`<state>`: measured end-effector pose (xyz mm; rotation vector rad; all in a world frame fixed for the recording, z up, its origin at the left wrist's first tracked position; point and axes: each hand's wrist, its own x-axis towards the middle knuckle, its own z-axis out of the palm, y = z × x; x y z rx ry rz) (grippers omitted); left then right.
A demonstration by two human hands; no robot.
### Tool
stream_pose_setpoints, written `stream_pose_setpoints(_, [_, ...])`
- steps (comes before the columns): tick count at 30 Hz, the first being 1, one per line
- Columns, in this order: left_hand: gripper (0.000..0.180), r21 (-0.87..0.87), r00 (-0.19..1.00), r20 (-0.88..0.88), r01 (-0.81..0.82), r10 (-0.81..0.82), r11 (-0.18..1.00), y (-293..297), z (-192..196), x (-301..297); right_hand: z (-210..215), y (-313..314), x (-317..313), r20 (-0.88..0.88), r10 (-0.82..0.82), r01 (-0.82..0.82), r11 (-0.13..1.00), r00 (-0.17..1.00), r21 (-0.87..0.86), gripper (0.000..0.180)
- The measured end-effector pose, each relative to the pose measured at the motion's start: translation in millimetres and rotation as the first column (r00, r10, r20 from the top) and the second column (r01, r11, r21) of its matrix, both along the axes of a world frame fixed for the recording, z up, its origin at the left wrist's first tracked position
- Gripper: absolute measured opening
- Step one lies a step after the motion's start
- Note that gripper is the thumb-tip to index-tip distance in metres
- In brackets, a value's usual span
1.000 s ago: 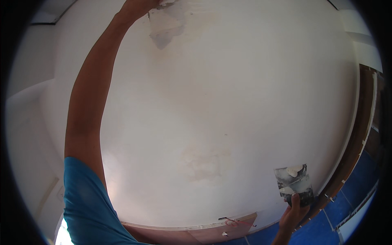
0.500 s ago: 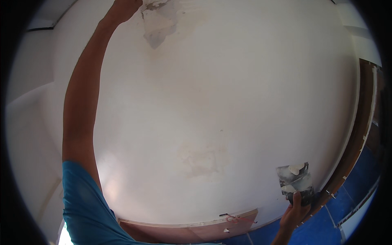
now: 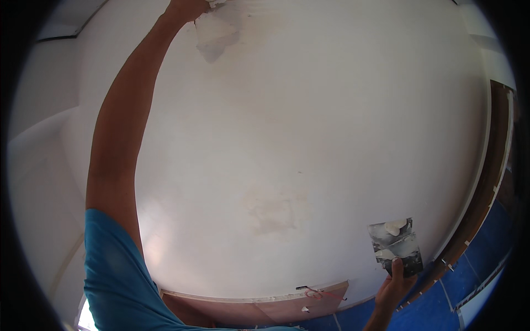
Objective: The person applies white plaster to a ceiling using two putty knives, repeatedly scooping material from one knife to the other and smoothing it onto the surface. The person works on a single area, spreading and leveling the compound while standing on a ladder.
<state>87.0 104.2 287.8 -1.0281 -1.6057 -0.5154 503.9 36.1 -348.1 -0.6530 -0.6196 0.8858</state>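
left hand [image 3: 186, 7]: raised to the top of the white wall [image 3: 331, 127], fingers closed on a small tool at the picture's rim, barely seen
wet patch [image 3: 214, 34]: just right of and below those fingers, grey-white, ragged-edged
right hand [image 3: 393, 287]: low, far below the patch, fingers wrapped round a flat metal plate [image 3: 395, 246] smeared with pale filler
dry patch [image 3: 273, 209]: mid-wall, tan, matte

left hand [image 3: 187, 8] raised to wall patch [image 3: 215, 34] — right hand [image 3: 393, 287] gripping putty knife [image 3: 396, 246]
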Motion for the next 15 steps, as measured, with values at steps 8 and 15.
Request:
stream_pose_setpoints(8, [0.053,0.057,0.968,-0.188,-0.156,0.164,0.986,12,4,26,2,0,2,-0.039,-0.023,0.023,1.000,0.999,-0.005,0.045])
stream_pose_setpoints(15, [0.051,0.012,0.980,-0.110,-0.166,0.167,0.986,15,-1,16,8,-1,3,-0.065,-0.016,0.015,1.000,0.998,-0.014,0.040])
